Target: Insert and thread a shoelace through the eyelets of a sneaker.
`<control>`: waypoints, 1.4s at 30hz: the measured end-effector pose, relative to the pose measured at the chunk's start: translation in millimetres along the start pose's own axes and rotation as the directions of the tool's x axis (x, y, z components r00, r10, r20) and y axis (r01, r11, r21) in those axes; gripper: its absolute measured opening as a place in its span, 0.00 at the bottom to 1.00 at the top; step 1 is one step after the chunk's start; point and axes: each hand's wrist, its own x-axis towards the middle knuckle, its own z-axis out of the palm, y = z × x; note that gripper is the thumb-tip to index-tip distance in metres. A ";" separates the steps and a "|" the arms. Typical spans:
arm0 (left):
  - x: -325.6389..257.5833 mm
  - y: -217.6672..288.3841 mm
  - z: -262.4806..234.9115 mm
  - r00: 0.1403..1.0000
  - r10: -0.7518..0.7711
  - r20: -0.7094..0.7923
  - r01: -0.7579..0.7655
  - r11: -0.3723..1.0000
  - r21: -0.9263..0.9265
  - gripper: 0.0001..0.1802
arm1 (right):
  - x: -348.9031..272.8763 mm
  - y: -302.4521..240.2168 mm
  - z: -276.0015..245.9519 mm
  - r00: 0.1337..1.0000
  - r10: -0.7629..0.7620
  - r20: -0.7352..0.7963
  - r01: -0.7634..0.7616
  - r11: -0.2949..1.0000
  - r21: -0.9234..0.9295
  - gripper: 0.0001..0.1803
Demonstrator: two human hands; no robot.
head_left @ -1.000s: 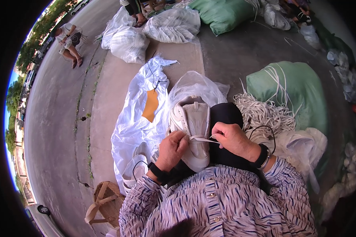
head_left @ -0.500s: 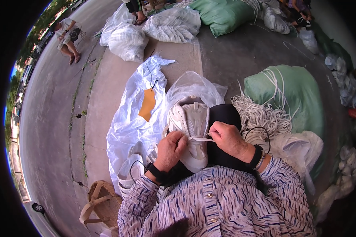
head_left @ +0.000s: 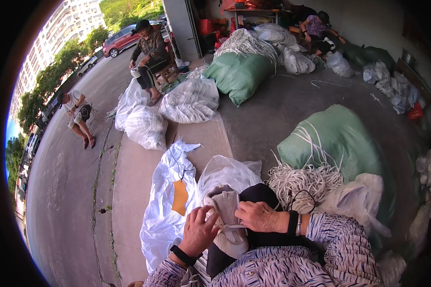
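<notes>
A person in a striped long-sleeved top works on a pale shoe (head_left: 227,220) resting on a dark cloth over the lap. The left hand (head_left: 198,232), a black band at its wrist, comes up from below with its fingers curled shut on the shoe's near side. The right hand (head_left: 258,216) reaches across from the right, knuckles up, fingers pinched on the white lace (head_left: 234,226) at the shoe's middle. Just beyond lie a clear plastic bag (head_left: 227,170) and a heap of white cords (head_left: 304,182) against a green sack (head_left: 337,141). Farther off, white filled bags (head_left: 189,101) sit on the concrete floor, and other people sit working near the street.
</notes>
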 end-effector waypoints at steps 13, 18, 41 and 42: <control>40.2 -24.9 5.2 0.753 0.476 0.454 -0.590 0.793 0.148 0.10 | 12.6 13.0 -11.2 0.973 -0.149 0.174 0.147 0.989 0.023 0.17; 36.6 -34.0 19.8 0.837 0.328 0.438 -0.347 0.937 -0.039 0.08 | 9.8 21.9 -9.5 0.965 -0.190 0.180 0.163 0.974 0.156 0.13; 63.7 5.6 38.3 0.860 -0.285 0.423 0.510 0.511 -0.692 0.14 | -0.1 35.4 3.3 0.969 -0.225 0.102 0.198 0.955 0.223 0.09; 64.2 1.9 39.6 0.851 -0.271 0.450 0.523 0.514 -0.680 0.15 | -2.4 35.8 3.8 0.968 -0.244 0.056 0.227 0.950 0.213 0.07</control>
